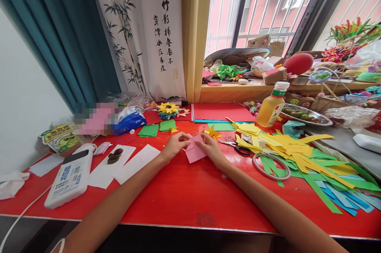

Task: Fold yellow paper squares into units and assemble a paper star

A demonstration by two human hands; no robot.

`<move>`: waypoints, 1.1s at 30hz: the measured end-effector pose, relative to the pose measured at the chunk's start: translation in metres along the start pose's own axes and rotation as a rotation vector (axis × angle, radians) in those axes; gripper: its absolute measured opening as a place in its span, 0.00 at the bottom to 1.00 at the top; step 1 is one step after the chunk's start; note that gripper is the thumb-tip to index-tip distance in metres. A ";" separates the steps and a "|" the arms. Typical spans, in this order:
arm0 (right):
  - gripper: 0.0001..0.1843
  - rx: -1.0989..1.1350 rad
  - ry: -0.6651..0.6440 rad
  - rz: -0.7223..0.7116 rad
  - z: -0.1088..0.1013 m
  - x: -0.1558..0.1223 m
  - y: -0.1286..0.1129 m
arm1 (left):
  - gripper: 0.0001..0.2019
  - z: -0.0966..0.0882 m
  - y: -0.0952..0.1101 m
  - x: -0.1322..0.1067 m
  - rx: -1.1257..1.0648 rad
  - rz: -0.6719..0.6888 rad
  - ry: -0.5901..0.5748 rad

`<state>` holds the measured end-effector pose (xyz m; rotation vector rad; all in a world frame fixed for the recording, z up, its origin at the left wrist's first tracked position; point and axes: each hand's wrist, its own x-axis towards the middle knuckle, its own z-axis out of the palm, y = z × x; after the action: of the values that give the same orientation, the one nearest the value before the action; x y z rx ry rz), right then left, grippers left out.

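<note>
A small pink sheet of paper [195, 153] is held up between my two hands, just above the red table. My left hand [175, 145] pinches its upper left edge between thumb and fingers. On the other side, my right hand [212, 150] grips its upper right part, fingers partly hidden behind the sheet. Creases show near the paper's top. Close behind my right hand sits a folded yellow paper piece [212, 131]. Black-handled scissors [238, 148] lie to the right of that hand. Green paper squares [149, 130] rest beyond my left hand.
Yellow paper strips [279, 145], green and blue strips, and a tape ring [271, 166] cover the right side. A juice bottle [271, 106] stands behind them. At left lie a white box-shaped device [70, 179] with a cable and white paper [138, 162]. Red sheets [222, 112] are stacked at the back.
</note>
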<state>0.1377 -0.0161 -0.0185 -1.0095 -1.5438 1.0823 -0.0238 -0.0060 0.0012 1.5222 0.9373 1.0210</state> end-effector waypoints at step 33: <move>0.19 -0.318 -0.172 -0.325 -0.006 -0.005 -0.013 | 0.13 -0.006 0.000 0.000 -0.063 -0.088 0.020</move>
<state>0.1430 -0.0230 -0.0060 -0.8474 -1.9859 0.7250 -0.0291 -0.0037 0.0015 1.4092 0.9693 0.9955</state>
